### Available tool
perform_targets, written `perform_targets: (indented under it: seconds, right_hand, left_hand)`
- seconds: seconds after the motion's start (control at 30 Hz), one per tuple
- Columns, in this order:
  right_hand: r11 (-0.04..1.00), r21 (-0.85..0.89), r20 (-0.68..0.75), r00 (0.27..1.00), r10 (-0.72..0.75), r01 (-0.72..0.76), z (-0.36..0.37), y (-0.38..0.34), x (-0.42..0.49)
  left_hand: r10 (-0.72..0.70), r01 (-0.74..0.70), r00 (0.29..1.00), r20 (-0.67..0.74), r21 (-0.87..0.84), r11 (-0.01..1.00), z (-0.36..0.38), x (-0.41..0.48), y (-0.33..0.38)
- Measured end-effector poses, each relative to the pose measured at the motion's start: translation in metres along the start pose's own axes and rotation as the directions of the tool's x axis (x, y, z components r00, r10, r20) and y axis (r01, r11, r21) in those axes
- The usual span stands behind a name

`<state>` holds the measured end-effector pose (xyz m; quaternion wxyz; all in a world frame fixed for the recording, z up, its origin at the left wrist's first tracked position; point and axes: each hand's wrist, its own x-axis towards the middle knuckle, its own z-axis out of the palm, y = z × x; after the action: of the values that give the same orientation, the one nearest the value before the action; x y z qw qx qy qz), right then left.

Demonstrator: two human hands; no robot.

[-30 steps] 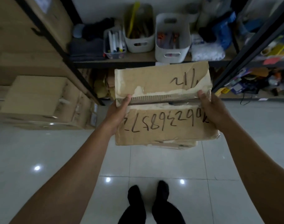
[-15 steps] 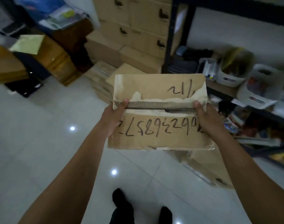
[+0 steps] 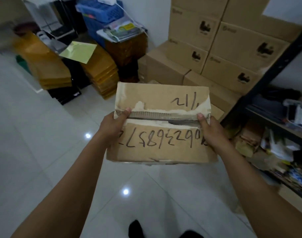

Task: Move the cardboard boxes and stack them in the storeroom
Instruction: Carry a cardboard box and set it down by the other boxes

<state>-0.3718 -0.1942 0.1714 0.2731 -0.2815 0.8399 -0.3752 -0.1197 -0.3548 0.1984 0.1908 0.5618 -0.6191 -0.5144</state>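
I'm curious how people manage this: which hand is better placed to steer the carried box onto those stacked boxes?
Probably the right hand: the stacked boxes stand ahead on its side. The left hand grips the carried box too, so both must share.

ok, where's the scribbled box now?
Head view, centre: box held between left hand and right hand, above the floor, stacked boxes behind it.

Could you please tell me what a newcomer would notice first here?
First, the cardboard box at centre, marker digits across its torn top, gripped at its sides by the left hand and right hand. Behind it on the right rises a stack of printed cartons; on the left, yellow-brown bundles sit on the white floor.
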Motion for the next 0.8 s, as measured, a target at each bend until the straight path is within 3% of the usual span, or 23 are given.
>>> perform_targets:
  seconds: [0.27, 0.6, 0.8]
  right_hand:
    - [0.996, 0.07, -0.066, 0.996, 0.061, -0.056, 0.101, -0.074, 0.107]
    - [0.98, 0.14, -0.167, 0.972, 0.165, -0.143, 0.171, -0.124, 0.284]
    - [0.959, 0.149, -0.3, 0.913, 0.276, -0.24, 0.195, -0.128, 0.36]
  left_hand:
    - [-0.005, 0.003, 0.998, 0.058, 0.031, 1.0, -0.068, 0.173, 0.013]
    - [0.036, -0.043, 0.983, 0.18, 0.035, 0.998, -0.062, 0.408, 0.066]
    - [0.061, -0.101, 0.946, 0.319, 0.108, 0.989, -0.025, 0.515, 0.082]
